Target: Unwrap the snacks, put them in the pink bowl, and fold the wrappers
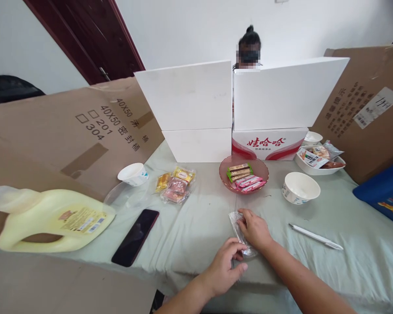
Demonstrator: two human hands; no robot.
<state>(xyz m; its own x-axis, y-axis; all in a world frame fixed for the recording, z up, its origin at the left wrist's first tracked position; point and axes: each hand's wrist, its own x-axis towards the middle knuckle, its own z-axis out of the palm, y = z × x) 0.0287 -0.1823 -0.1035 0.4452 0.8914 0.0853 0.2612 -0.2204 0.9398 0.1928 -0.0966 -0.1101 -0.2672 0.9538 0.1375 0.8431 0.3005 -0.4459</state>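
Note:
A small clear plastic wrapper point(235, 219) lies on the pale green tablecloth point(196, 218) near the front edge. My right hand point(254, 227) rests on its far end with fingers curled over it. At the wrapper's near end my left hand point(223, 265) pinches it between thumb and fingers. Just beyond them stands a pink glass plate point(261, 168) with several wrapped snack bars on it.
A white paper bowl point(300, 187) and a white pen point(315, 237) lie to the right, a black phone point(135, 237), snack packets point(177, 183), a small cup point(133, 174) and a yellow jug point(52, 219) to the left. Cardboard and white boxes wall the table; a person sits behind them.

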